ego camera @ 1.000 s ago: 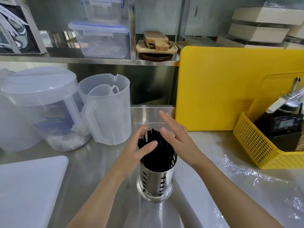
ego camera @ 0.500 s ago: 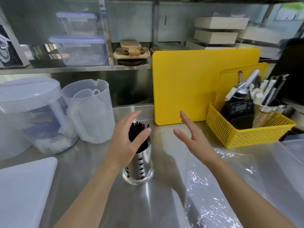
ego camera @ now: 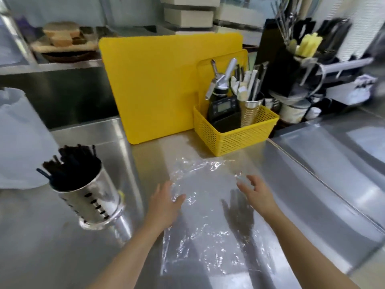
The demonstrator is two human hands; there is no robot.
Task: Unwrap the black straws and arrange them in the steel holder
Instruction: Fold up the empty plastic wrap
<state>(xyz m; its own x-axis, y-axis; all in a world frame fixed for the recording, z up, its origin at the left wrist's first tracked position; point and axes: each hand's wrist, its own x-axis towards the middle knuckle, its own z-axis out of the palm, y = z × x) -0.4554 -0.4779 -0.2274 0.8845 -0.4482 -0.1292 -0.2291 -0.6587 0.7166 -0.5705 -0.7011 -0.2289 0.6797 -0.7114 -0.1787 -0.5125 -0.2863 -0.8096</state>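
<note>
- stainless steel counter point(ego camera: 83, 257) fills the lower frame, running to a raised steel shelf point(ego camera: 62, 65) along the back wall at upper left; a second steel surface slopes away at right.
- yellow cutting board point(ego camera: 158, 86) stands upright against the back, centre of frame; a smaller yellow board point(ego camera: 242, 57) leans just behind the basket, so two boards in all.
- one clear plastic wrapper point(ego camera: 208, 236) lies flat and crinkled on the counter, lower centre.
- one translucent jug point(ego camera: 18, 142) sits at the left edge, blurred.
- one yellow basket point(ego camera: 235, 138) sits right of the big board, holding a cream whipper, a black digital device and a steel cup of utensils.
- one steel holder point(ego camera: 93, 197) stands on the counter at lower left, well apart from both hands, looking tilted through the wide lens.
- left hand point(ego camera: 164, 203) reaches in palm down, fingers straight and relaxed, at the wrapper's left edge, gripping nothing; contact cannot be told.
- right hand point(ego camera: 258, 192) hovers over the wrapper's right side, fingers spread and loosely bent, empty, its shadow on the plastic.
- black straws point(ego camera: 70, 165) pack the holder, ends sticking out above its rim; too many to count.
</note>
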